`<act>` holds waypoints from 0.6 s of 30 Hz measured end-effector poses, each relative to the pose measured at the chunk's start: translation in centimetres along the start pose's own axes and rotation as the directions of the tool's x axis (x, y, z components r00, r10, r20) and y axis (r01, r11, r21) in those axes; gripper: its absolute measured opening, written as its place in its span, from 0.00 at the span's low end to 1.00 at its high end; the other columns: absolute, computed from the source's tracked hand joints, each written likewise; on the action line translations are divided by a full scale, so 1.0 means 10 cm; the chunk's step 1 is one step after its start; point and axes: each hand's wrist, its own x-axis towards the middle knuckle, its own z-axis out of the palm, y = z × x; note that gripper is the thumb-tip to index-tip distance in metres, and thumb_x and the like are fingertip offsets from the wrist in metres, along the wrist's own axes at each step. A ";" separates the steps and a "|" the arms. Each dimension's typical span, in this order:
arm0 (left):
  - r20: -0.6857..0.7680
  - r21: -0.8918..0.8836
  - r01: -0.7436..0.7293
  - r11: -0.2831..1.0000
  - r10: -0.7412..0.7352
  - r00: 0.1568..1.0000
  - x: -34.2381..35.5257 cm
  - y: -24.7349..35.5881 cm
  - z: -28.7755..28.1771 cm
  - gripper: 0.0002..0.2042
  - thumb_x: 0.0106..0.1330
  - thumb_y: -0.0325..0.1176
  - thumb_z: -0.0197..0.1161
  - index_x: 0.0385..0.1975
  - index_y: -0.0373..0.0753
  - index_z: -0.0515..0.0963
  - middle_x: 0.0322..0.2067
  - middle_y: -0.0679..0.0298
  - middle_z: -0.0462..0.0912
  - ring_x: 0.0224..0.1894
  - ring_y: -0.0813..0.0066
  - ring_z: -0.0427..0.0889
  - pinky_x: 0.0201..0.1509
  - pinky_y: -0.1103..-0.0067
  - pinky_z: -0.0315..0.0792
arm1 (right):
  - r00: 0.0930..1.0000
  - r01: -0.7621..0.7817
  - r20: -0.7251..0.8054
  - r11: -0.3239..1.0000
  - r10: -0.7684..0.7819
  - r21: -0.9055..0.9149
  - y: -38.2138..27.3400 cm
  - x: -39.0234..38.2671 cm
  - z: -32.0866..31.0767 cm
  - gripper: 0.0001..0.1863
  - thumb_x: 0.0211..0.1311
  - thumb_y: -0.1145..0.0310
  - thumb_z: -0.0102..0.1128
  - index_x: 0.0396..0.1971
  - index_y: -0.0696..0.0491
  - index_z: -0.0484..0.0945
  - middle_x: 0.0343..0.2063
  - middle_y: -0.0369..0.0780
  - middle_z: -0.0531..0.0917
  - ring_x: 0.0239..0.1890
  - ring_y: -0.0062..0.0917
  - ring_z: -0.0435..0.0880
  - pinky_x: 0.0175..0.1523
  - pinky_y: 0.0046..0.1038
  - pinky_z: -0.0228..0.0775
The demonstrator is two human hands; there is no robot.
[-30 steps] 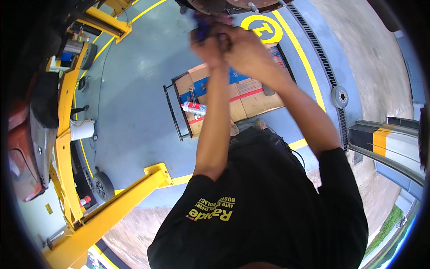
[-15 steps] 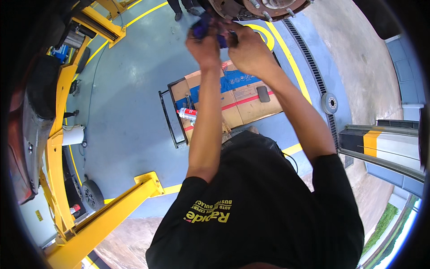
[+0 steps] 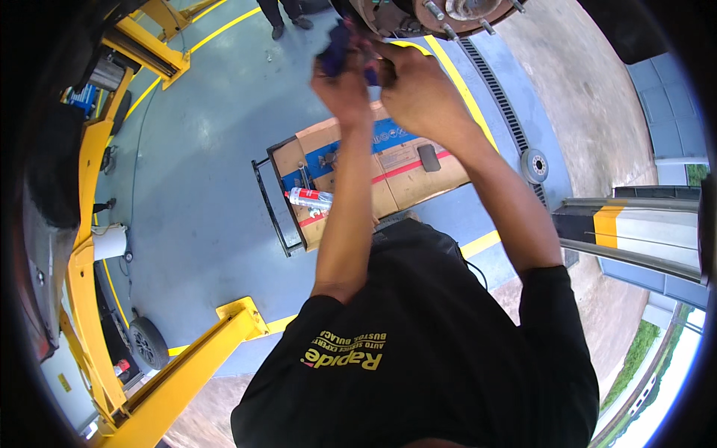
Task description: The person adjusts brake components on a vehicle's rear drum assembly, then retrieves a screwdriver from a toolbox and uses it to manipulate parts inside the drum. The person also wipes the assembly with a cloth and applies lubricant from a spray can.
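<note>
Both arms reach up and forward, and the hands meet just below a wheel hub (image 3: 455, 15) with bare studs. The left forearm (image 3: 347, 201) rises almost straight from its black sleeve, the wrist nearly in line with it. The left hand (image 3: 343, 93) has its fingers bent around a dark purple bundle (image 3: 335, 46), which looks like cloth and bulges out above the knuckles. The right forearm (image 3: 504, 194) slants inward from the right, its elbow set wider, and the right hand (image 3: 422, 93) is turned with its back toward the viewer. Its fingers curl in toward the left hand, close beside it; their tips are blurred and hidden, so I cannot tell whether they are clamped on anything. The bundle is in the air, past the far edge of the cardboard (image 3: 399, 187) that covers a low black-framed stand. On that cardboard, a red-and-white tube (image 3: 308, 198) lies near the left edge, its end partly behind the left forearm; a metal tool (image 3: 304, 177) lies just above it along the same edge, and a dark flat pad (image 3: 429, 158) lies toward the right edge
</note>
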 end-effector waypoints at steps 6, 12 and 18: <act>-0.058 0.030 0.128 0.991 -0.126 0.990 -0.19 -0.75 0.12 0.08 0.64 0.17 0.72 0.39 0.33 0.81 0.36 0.65 0.88 0.38 0.80 0.86 0.40 0.80 0.81 | 0.955 -0.236 0.140 0.955 0.263 -0.179 0.47 -0.14 -0.11 0.25 0.78 0.64 0.55 0.72 0.38 0.78 0.44 0.53 0.90 0.47 0.53 0.89 0.55 0.55 0.80; 0.045 -0.054 0.383 0.922 -0.381 0.924 -0.07 -0.86 0.31 0.14 0.65 0.18 0.70 0.50 0.30 0.83 0.46 0.56 0.90 0.44 0.68 0.91 0.48 0.75 0.83 | 0.932 -0.218 0.154 0.847 0.329 -0.485 0.47 -0.08 -0.31 0.24 0.80 0.61 0.51 0.72 0.34 0.76 0.40 0.53 0.91 0.45 0.53 0.91 0.53 0.57 0.83; -0.003 -0.126 0.261 0.957 -0.263 0.965 -0.15 -0.45 -0.07 0.16 0.66 0.20 0.69 0.54 0.33 0.85 0.48 0.61 0.90 0.47 0.71 0.89 0.52 0.75 0.82 | 0.948 -0.296 0.132 0.954 0.290 0.033 0.15 -0.16 -0.03 0.23 0.76 0.64 0.57 0.68 0.49 0.80 0.42 0.56 0.90 0.46 0.53 0.91 0.55 0.47 0.82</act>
